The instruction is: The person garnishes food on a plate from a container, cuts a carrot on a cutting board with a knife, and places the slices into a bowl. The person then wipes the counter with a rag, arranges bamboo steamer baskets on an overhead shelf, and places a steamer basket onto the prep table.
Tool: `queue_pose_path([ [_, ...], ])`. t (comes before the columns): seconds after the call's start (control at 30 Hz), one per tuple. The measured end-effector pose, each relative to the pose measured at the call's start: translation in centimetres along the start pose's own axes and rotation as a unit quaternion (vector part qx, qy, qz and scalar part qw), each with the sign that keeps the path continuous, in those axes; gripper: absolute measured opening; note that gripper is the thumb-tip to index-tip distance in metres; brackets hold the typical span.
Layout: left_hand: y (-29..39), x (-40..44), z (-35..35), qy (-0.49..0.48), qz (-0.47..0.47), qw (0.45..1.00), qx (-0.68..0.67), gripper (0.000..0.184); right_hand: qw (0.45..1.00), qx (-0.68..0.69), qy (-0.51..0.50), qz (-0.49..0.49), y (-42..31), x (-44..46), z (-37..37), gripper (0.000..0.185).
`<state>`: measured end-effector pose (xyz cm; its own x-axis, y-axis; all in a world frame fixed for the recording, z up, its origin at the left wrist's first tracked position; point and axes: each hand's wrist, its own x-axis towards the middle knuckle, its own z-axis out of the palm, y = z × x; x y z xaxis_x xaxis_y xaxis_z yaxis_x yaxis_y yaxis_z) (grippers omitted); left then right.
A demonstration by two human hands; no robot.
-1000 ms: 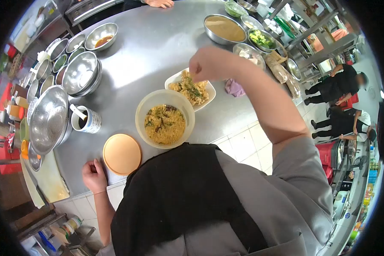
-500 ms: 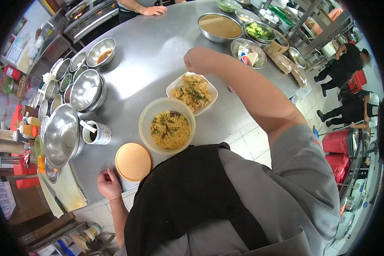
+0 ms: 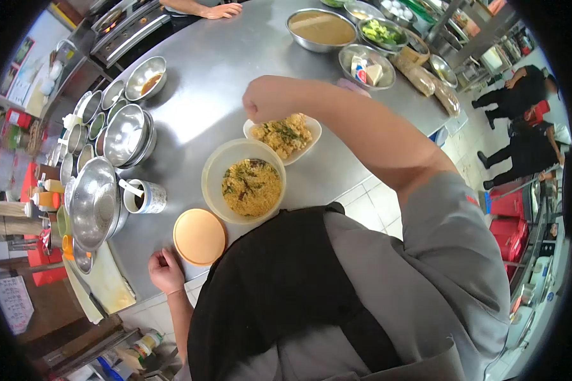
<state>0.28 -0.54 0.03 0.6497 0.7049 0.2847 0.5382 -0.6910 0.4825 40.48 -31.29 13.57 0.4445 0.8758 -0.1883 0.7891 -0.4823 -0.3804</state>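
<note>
My right hand (image 3: 262, 99) is closed, held above the left edge of a white dish (image 3: 311, 140). What its fingers hold, if anything, is hidden. Golden crumbly food with dark green strips (image 3: 285, 134) fills the dish. Just nearer to me stands a round translucent plastic tub (image 3: 210, 193) with similar golden crumbs and dark green pieces (image 3: 252, 188) inside. A round orange lid (image 3: 199, 237) lies flat by the table's near edge. Beside the lid, my left hand (image 3: 166, 272) rests with fingers curled in and nothing visible in them.
Steel bowls (image 3: 125, 134) and a colander (image 3: 94, 203) crowd the left side. A patterned cup (image 3: 152, 198) holds a white spoon. A knife and cutting board (image 3: 111, 279) lie at the lower left. Far right are a bowl of brown liquid (image 3: 322, 30) and greens (image 3: 382, 33). Another person's hand (image 3: 224, 11) touches the far edge.
My right hand has moved left and slightly down in view, from beyond the dish to over its left edge. The left hand stays by the lid. The view has shifted slightly.
</note>
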Motion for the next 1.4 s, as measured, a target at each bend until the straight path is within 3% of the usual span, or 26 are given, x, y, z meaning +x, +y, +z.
queue_pose_path([
  [0.17,0.1,0.2,-0.3,-0.03,-0.021,0.999,-0.021,0.031,0.992,-0.127,-0.026,-0.003,-0.4,-0.8,2.4,0.015],
  [0.23,-1.3,0.3,0.1,-0.004,-0.023,0.993,-0.113,0.027,0.978,-0.2,-0.056,-0.027,-0.7,-2.6,1.5,0.018],
  [0.33,-2.3,1.3,-0.6,0.01,-0.026,0.981,-0.19,0.025,0.994,-0.071,0.074,0.026,-1.4,-6.3,-0.1,0.016],
  [0.43,1.4,1.9,-2.5,-0.043,0.001,0.984,-0.172,0.027,0.992,-0.12,0.044,0.019,-1.1,-7.4,-0.8,0.018],
  [0.47,3.7,2.1,-3.3,-0.069,0.015,0.985,-0.155,0.029,0.993,-0.09,0.075,0.021,-1.5,-7.9,-1.6,0.018],
  [0.5,5.8,2.2,-4.2,-0.159,-0.025,0.98,-0.117,0.046,0.992,-0.059,0.106,0.023,-2.2,-8.6,-2.7,0.019],
  [0.6,10.1,0.5,-3.5,-0.17,0.219,0.96,0.028,0.079,0.987,-0.003,0.153,0.055,-3.4,-8.5,-3.3,0.021],
  [0.63,11.5,-0.1,-3.1,-0.2,0.187,0.961,0.05,0.089,0.984,0.01,0.161,0.071,-3.4,-8.4,-3.2,0.021],
  [0.73,13.5,-1.1,-1.6,-0.27,0.129,0.947,0.118,0.113,0.976,-0.154,0.152,-0.018,0.2,-8.7,1.2,0.022],
  [0.77,13.0,-1.5,-0.8,-0.273,0.128,0.942,0.146,0.117,0.975,-0.097,0.197,0.027,1.3,-9.7,1.2,0.026],
  [0.8,12.8,-1.7,-0.2,-0.275,0.123,0.938,0.173,0.122,0.979,-0.09,0.151,0.1,2.1,-10.9,-0.1,0.027],
  [0.87,13.6,-1.7,-0.3,-0.282,0.091,0.938,0.181,0.124,0.967,-0.073,0.058,0.238,3.5,-13.2,-3.2,0.032],
  [0.97,14.7,-1.2,-0.5,-0.29,0.062,0.935,0.194,0.126,0.929,-0.084,-0.012,0.361,6.6,-16.6,-1.2,0.038],
  [1.07,14.7,-1.1,-0.1,-0.278,0.077,0.941,0.174,0.122,0.9,-0.161,0.16,0.372,11.3,-16.8,7.3,0.046],
  [1.13,14.3,-1.1,-0.2,-0.268,0.091,0.949,0.142,0.119,0.903,-0.171,0.193,0.343,12.3,-17.4,11.3,0.049],
  [1.3,13.0,-2.4,-1.2,-0.239,0.085,0.963,0.088,0.116,0.917,-0.134,0.247,0.282,10.6,-21.5,12.3,0.038],
  [1.4,13.5,-3.0,-3.1,-0.221,0.067,0.971,0.055,0.115,0.885,-0.098,0.262,0.371,17.4,-26.4,14.4,0.029],
])
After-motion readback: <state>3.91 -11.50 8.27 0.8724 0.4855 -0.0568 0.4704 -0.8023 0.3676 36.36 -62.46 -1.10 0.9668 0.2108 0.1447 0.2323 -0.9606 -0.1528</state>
